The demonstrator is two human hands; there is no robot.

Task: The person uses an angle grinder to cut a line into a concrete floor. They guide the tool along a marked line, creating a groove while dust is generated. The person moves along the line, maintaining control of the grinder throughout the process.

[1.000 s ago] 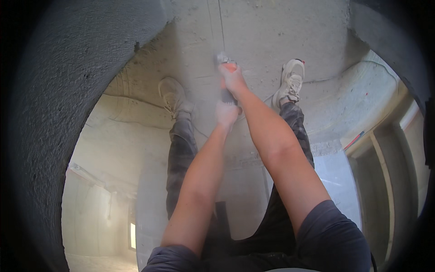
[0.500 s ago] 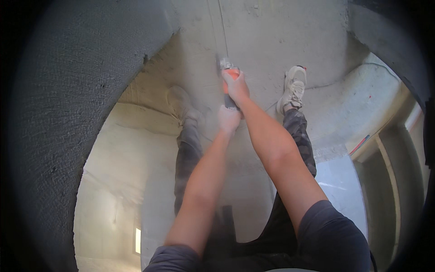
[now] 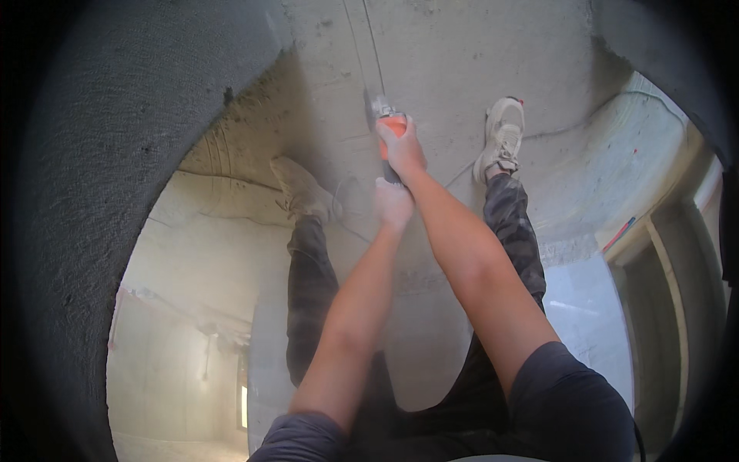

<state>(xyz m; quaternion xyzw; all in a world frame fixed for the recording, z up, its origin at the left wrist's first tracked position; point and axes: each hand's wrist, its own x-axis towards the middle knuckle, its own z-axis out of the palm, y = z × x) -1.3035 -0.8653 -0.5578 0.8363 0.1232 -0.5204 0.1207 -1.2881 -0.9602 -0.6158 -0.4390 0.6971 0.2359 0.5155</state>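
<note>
An orange-and-black angle grinder [image 3: 391,125] with a metal head rests against the dusty concrete surface [image 3: 431,54], where two thin dark lines run up from its head. My right hand [image 3: 402,151] is closed around the orange front body. My left hand [image 3: 393,203] grips the black rear part, lower down. Pale haze hangs round the tool and my left hand, and the disc is hard to make out.
My shoes [image 3: 502,137] stand either side of the tool. A dark rough wall [image 3: 138,92] fills the left side, another edge [image 3: 662,61] the upper right. A cable [image 3: 546,132] crosses the floor. A red-and-blue object [image 3: 618,234] lies at the right.
Compared with a second ago, the grinder and both hands appear slightly to the right and a little lower in the view. Both hands keep their grip. Haze around my left shoe has shifted.
</note>
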